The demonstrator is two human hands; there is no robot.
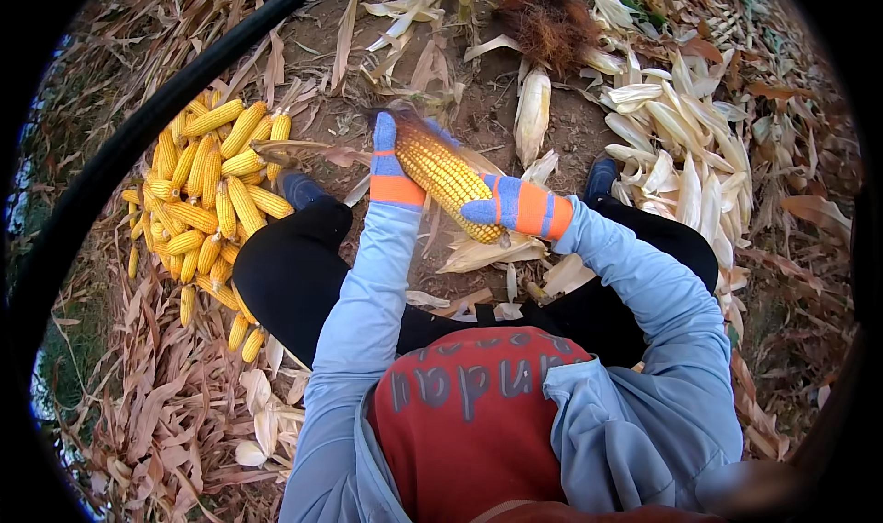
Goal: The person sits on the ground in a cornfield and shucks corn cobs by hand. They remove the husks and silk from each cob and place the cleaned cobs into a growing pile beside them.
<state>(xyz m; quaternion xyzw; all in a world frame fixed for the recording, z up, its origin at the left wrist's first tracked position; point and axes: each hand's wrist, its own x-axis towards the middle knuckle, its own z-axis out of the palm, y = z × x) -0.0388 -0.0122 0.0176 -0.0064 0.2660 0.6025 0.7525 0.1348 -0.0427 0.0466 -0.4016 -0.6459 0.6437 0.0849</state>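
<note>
A bare yellow ear of corn (445,171) is held up slantwise in front of me, its kernels facing the camera. Around its upper, silk-topped end is my left hand (397,168), in a blue and orange knit glove, thumb along the near side and fingers mostly hidden behind. My right hand (528,205), gloved alike, grips the lower end with the thumb across the kernels. Dark corn silk (407,112) clings to the tip. Loose pale husks (493,250) lie on the soil below the ear.
Left of my bent knee is a pile of bare yellow ears (207,199). Pale husks or husk-covered ears (679,130) are heaped at right. Ahead lie a husk-wrapped ear (533,116) and a clump of brown silk (548,23). A dark blurred bar (159,102) crosses the upper left.
</note>
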